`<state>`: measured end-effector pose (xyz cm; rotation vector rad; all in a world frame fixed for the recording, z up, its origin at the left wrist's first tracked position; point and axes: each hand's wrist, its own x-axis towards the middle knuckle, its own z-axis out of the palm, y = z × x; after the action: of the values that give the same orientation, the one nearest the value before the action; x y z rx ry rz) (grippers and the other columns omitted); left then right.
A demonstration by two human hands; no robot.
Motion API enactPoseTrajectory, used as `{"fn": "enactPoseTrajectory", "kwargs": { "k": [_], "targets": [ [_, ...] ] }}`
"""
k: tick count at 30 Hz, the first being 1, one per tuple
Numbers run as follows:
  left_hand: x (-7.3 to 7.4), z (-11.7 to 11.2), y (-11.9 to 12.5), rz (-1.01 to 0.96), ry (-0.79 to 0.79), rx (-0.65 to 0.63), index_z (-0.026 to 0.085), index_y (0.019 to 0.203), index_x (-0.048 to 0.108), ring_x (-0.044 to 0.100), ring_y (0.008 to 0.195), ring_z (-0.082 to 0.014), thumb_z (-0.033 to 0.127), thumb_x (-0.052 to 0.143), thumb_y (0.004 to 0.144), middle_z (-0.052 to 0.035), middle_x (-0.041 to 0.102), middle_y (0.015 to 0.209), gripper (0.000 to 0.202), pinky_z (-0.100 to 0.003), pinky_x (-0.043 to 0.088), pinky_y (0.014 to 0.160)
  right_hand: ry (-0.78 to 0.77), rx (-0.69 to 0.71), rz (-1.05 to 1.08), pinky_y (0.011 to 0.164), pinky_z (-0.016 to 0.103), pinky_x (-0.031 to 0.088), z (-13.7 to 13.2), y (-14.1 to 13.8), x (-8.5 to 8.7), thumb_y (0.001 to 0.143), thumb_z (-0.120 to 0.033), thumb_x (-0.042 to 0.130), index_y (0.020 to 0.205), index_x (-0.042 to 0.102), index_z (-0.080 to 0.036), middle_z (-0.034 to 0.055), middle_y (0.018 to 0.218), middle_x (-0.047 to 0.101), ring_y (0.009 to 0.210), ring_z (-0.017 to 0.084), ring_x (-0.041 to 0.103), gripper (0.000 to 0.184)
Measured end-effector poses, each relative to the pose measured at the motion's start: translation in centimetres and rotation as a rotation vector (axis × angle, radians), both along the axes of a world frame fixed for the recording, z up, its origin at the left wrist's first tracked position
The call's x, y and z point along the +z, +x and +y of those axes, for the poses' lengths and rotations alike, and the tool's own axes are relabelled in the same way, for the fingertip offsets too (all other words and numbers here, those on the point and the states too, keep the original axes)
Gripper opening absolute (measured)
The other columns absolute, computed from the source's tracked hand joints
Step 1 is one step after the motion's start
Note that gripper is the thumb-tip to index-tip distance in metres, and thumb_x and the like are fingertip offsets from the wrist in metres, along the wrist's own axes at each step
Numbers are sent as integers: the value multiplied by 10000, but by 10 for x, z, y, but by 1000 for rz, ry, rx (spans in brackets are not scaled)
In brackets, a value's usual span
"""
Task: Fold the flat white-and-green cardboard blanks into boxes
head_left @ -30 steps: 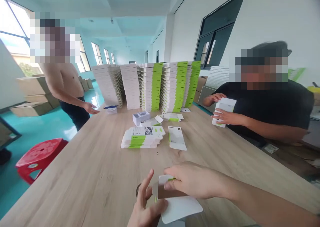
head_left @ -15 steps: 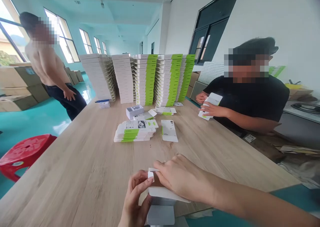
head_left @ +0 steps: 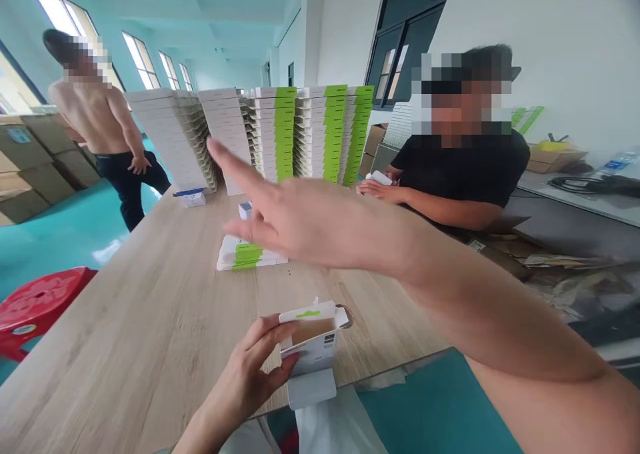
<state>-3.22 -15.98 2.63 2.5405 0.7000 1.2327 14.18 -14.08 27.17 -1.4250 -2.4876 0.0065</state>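
My left hand [head_left: 245,374] is shut on a small white cardboard box [head_left: 313,347] near the table's front edge. The box has a green mark and stands with its flap open, showing a brown inside. My right hand [head_left: 310,224] is stretched out above the wooden table [head_left: 125,314], blurred, fingers apart and holding nothing. It partly hides a low stack of white-and-green boxes [head_left: 253,254] below it. Across the table, a co-worker's hands [head_left: 380,187] are at a white box.
Tall stacks of white and green boxes [head_left: 285,134] stand at the table's far end. A shirtless person [head_left: 105,121] stands beyond its left side, near brown cartons [head_left: 30,167]. A red stool [head_left: 35,301] sits on the teal floor to the left.
My right hand has left the box and swung out over the table. The box now sits in my left hand alone, flap open. My view has turned, shifting the table leftward.
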Motion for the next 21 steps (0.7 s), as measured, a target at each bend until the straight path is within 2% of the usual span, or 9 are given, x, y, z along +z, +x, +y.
{"fn": "enactPoseTrajectory", "kwargs": {
  "k": [2, 5, 7, 9, 11, 14, 16, 19, 21],
  "targets": [
    [-5, -1, -1, 22, -4, 25, 254, 1423, 523, 663, 1112, -124, 189, 570, 999, -76, 624, 1227, 431, -201, 548, 971, 64, -5, 235, 828, 337, 491, 2, 1, 2, 1039, -367, 519, 1651, 270, -227, -83, 574, 483, 584, 122, 601, 675],
    [-12, -1, -3, 63, 6, 54, 273, 1503, 453, 643, 1154, -126, 190, 568, 998, -89, 596, 1272, 525, -196, 543, 979, 16, -109, 309, 852, 316, 480, -8, 17, -48, 1054, -276, 442, 1391, 621, -213, 29, 914, 697, 799, 154, 655, 386],
    [-12, 0, -5, 99, 15, 57, 282, 1541, 406, 640, 1148, -135, 147, 582, 967, -99, 581, 1264, 615, -211, 552, 971, -140, -272, 463, 828, 312, 495, -22, 34, -98, 1060, -326, 410, 1276, 628, -166, 88, 1058, 697, 878, 176, 659, 346],
    [-7, 1, -4, 127, -11, 17, 296, 1563, 377, 655, 1063, -129, 99, 575, 924, -95, 579, 1224, 698, -205, 577, 909, -358, -431, 674, 789, 325, 522, -39, 48, -142, 1043, -558, 397, 1309, 557, -170, 118, 1145, 662, 874, 185, 664, 497],
    [2, 2, -2, 163, -80, -37, 324, 1570, 371, 662, 957, -127, 43, 581, 830, -71, 598, 1141, 818, -197, 600, 820, -563, -486, 833, 837, 326, 541, -56, 57, -170, 965, -700, 473, 1397, 499, -202, 134, 1287, 607, 1025, 214, 662, 660],
    [10, 3, 4, 194, -165, -72, 346, 1567, 379, 671, 866, -141, 6, 622, 686, -46, 624, 1073, 975, -210, 615, 733, -731, -465, 917, 897, 328, 535, -70, 61, -185, 902, -721, 575, 1495, 467, -202, 150, 1356, 591, 1193, 270, 621, 795],
    [10, 4, 7, 169, -172, -62, 343, 1574, 369, 687, 851, -150, 42, 681, 701, -60, 633, 1100, 975, -216, 616, 708, -743, -424, 920, 862, 323, 536, -72, 59, -185, 920, -690, 568, 1428, 561, -179, 138, 1248, 661, 1127, 277, 654, 720],
    [7, 5, 8, 195, -136, -19, 356, 1596, 324, 712, 823, -166, 82, 672, 772, -63, 643, 1061, 936, -208, 604, 631, -653, -416, 897, 759, 315, 551, -72, 52, -188, 960, -650, 497, 1235, 716, -169, 105, 1009, 731, 946, 266, 706, 595],
    [5, 6, 8, 244, -107, 26, 370, 1600, 303, 720, 781, -176, 73, 641, 764, -51, 645, 1019, 949, -205, 586, 563, -511, -484, 893, 826, 334, 577, -72, 46, -196, 958, -619, 486, 1271, 731, -152, 131, 1101, 744, 1048, 294, 711, 613]
  ]
}}
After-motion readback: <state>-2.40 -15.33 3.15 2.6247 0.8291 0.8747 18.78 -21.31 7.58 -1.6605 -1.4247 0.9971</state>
